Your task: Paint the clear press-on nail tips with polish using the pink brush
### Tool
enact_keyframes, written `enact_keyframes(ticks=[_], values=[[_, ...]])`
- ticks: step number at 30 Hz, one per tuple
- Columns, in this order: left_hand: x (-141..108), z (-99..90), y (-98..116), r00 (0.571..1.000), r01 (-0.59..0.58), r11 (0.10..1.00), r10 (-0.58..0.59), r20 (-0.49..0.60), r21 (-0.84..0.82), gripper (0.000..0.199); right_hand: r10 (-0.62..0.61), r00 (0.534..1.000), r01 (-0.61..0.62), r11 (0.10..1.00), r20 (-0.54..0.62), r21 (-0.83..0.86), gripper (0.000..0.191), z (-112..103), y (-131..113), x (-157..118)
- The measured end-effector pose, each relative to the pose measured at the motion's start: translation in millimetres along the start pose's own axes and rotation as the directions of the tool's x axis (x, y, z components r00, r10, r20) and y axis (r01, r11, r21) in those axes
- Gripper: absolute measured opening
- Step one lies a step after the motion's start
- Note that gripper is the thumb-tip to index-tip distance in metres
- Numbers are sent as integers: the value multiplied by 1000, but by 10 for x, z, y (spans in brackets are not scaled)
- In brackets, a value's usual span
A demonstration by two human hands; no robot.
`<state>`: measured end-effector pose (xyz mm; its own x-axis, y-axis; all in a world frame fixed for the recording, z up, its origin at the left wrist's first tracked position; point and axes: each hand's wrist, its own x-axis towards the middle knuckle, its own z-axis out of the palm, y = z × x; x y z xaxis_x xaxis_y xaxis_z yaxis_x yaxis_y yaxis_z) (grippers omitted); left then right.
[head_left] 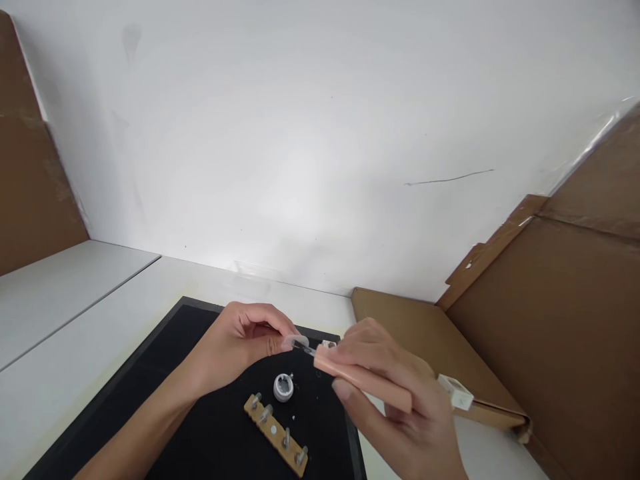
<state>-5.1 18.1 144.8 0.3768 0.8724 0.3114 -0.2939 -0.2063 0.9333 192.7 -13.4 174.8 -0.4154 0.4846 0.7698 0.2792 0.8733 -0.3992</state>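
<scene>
Between the thumb and fingers of my left hand [240, 343] is a small, thin, translucent whitish piece [299, 341]. My right hand [395, 393] grips a slim tool with a smooth peach-coloured handle [365, 379]. Its narrow dark tip [304, 347] lies over the translucent piece and appears to touch it; whether it is a brush or a blade I cannot tell. Below the hands, a small round white pot [283, 387] sits on the black mat [210, 427]. Beside it lies a tan strip [277, 435] with several short clear pegs standing on it.
A small white block [455, 392] is by the flat cardboard box [425, 333] at right, partly behind my right hand. Cardboard panels [565, 320] stand at the right and the left. A white wall [300, 133] rises behind the white table [60, 373].
</scene>
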Motion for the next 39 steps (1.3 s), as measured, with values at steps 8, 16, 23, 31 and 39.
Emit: enact_keyframes(ticks=[8, 16, 23, 31, 39], values=[[-17, 25, 17, 999, -36, 997, 38, -26, 70, 6, 129, 991, -129, 992, -26, -2, 25, -89, 113, 8], [-19, 48, -13, 993, -96, 980, 106, -50, 172, 8, 129, 991, -134, 981, 44, 139, 29, -25, 104, -11], [-44, 76, 22, 980, -162, 938, 190, -63, 306, 16, 242, 970, -236, 965, -34, 116, 17, -91, 176, -4], [-64, 90, 26, 956, -250, 871, 292, -35, 424, 23, 176, 983, -184, 966, 59, 184, 25, -21, 137, 3], [-57, 93, 24, 961, -212, 915, 258, -95, 344, 21, 143, 990, -139, 972, -11, 191, 25, -87, 176, -33]])
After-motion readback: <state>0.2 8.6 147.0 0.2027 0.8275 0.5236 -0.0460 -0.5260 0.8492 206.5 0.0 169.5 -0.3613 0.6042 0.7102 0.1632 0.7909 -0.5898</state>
